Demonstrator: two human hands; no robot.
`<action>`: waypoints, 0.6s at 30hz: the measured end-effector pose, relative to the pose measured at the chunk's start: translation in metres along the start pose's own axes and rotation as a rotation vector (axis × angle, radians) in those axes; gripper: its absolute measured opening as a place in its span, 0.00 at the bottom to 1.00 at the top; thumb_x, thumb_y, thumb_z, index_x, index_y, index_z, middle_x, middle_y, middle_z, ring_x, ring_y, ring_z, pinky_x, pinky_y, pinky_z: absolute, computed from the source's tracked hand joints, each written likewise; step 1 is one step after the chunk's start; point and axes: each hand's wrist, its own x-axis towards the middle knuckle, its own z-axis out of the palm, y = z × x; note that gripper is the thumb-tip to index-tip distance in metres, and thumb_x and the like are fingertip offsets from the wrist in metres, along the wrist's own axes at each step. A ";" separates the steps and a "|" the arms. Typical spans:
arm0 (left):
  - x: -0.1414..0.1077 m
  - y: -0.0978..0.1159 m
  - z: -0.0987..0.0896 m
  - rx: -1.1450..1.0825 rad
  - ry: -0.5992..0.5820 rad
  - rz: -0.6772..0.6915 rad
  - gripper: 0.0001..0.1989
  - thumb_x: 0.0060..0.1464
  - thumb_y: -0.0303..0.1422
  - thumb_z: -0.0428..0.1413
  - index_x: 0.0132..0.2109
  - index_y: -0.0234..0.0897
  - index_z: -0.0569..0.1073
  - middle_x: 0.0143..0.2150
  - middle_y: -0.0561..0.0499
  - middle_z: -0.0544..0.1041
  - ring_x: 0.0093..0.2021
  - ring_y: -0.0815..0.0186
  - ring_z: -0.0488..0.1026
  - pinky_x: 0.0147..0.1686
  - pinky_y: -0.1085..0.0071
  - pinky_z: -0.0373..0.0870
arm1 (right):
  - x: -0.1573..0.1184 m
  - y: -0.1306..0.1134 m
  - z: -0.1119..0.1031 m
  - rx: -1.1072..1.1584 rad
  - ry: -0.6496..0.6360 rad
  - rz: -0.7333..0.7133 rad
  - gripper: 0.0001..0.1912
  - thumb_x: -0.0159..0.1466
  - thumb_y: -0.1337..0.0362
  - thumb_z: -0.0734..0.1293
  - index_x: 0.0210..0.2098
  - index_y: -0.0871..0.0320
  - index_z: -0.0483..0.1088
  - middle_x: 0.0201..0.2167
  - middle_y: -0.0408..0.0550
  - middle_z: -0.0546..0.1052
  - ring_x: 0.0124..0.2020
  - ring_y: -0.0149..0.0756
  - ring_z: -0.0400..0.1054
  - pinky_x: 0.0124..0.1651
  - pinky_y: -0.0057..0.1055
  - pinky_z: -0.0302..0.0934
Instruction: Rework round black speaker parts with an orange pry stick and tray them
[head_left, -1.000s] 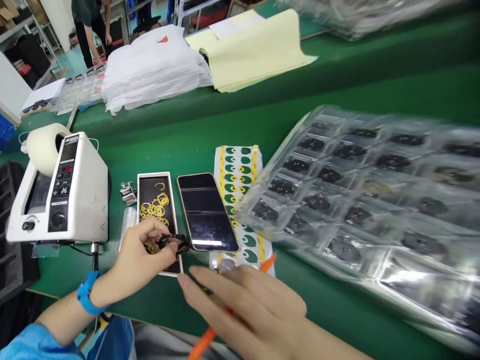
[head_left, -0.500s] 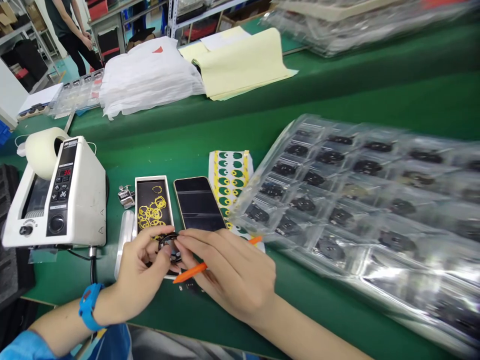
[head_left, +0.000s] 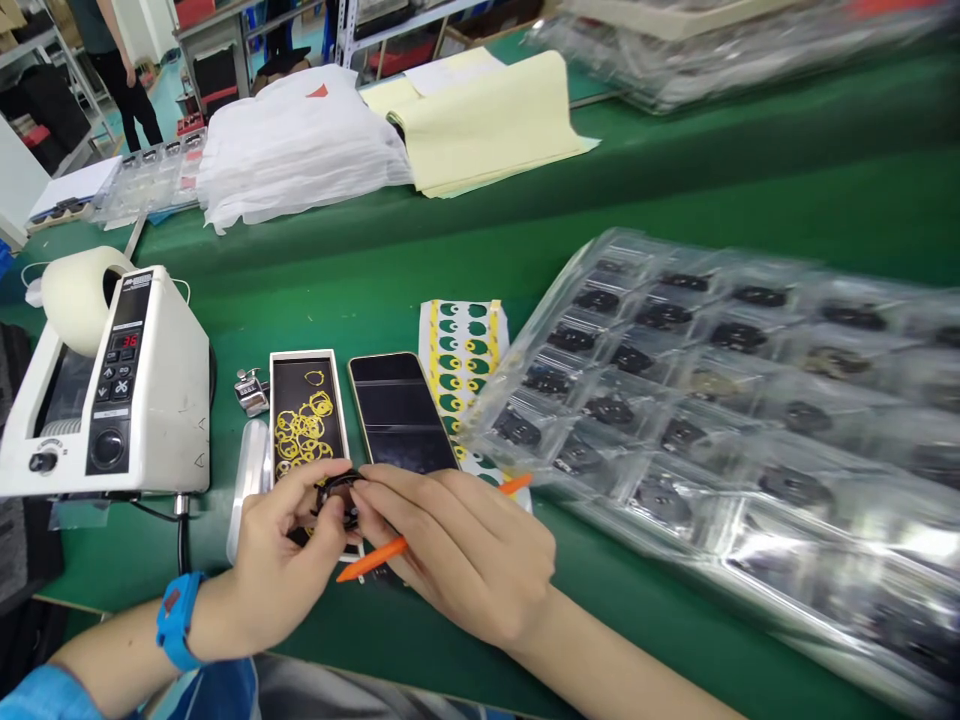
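Between my two hands is a small round black part [head_left: 341, 497], partly covered by fingers. My left hand [head_left: 289, 560] pinches it from the left, thumb in front and index finger over the top. My right hand [head_left: 469, 555] has its fingertips on the part's right edge. An orange pen-like stick [head_left: 379, 556] is also tucked in my right hand, its pointed end sticking out lower left and its other end past the knuckles. Just beyond the hands are a white-rimmed box [head_left: 339, 400] with yellow rings [head_left: 300, 430] and a dark phone [head_left: 401, 415].
A tape dispenser [head_left: 154, 390] stands left, with a metal tally counter [head_left: 250, 392] beside it. Behind the phone lies a sticker sheet [head_left: 457, 345]. Clear trays [head_left: 720, 420] of black parts fill the right. White sheets [head_left: 300, 150] and yellow paper [head_left: 495, 130] lie behind; a person [head_left: 112, 70] stands far left.
The orange stick has shifted slightly in my right hand, its pointed end a little lower and further left. Both hands stay at the black part. The distant person appears further left.
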 end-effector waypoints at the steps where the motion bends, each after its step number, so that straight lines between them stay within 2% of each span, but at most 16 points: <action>1: 0.000 0.000 0.000 0.035 0.004 0.027 0.13 0.58 0.24 0.53 0.49 0.31 0.76 0.24 0.54 0.76 0.23 0.72 0.76 0.29 0.79 0.78 | 0.000 0.000 -0.001 0.005 -0.003 0.002 0.05 0.69 0.73 0.62 0.39 0.66 0.70 0.30 0.57 0.80 0.25 0.36 0.67 0.27 0.32 0.61; 6: -0.001 -0.001 -0.001 0.170 -0.008 0.181 0.15 0.58 0.23 0.52 0.50 0.30 0.76 0.23 0.54 0.74 0.22 0.74 0.71 0.26 0.82 0.73 | 0.000 0.002 -0.004 0.030 -0.026 0.011 0.05 0.69 0.73 0.62 0.39 0.65 0.70 0.31 0.56 0.81 0.26 0.36 0.68 0.28 0.31 0.61; 11: -0.001 0.000 -0.001 0.226 0.018 0.198 0.14 0.58 0.24 0.52 0.49 0.30 0.77 0.20 0.56 0.71 0.19 0.75 0.65 0.21 0.82 0.67 | 0.002 0.001 -0.003 0.034 -0.023 0.033 0.06 0.69 0.72 0.61 0.39 0.64 0.70 0.32 0.54 0.80 0.26 0.35 0.67 0.28 0.31 0.60; 14: -0.001 0.001 0.000 0.220 0.034 0.152 0.14 0.58 0.24 0.52 0.49 0.31 0.77 0.19 0.57 0.69 0.18 0.75 0.62 0.19 0.82 0.64 | 0.003 0.000 -0.003 0.021 -0.029 0.016 0.07 0.69 0.72 0.60 0.39 0.65 0.70 0.32 0.54 0.80 0.25 0.35 0.66 0.27 0.32 0.60; 18: -0.001 0.003 0.002 0.135 0.028 0.009 0.14 0.58 0.27 0.52 0.49 0.33 0.77 0.21 0.55 0.71 0.20 0.73 0.65 0.20 0.80 0.67 | 0.003 0.002 -0.002 -0.013 -0.030 -0.005 0.08 0.70 0.71 0.59 0.39 0.65 0.69 0.31 0.55 0.80 0.24 0.35 0.65 0.25 0.32 0.59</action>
